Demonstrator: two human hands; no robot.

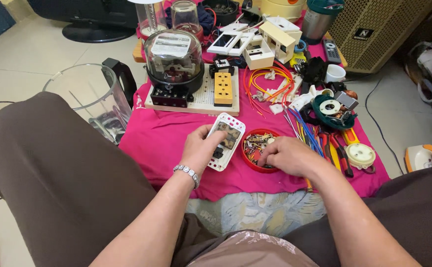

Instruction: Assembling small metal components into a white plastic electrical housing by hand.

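Left hand (202,148) grips a white switch plate (226,141), tilted over the pink cloth (166,133). Just beside it, the right hand (287,155) dips curled fingers into a red bowl (255,148) of small metal parts; whether they pinch anything is hidden.

The person is wearing loose dark brown trousers (53,178), both forearms are showing bare of sleeves, and a silver beaded metal bracelet (187,173) is circling the left wrist.
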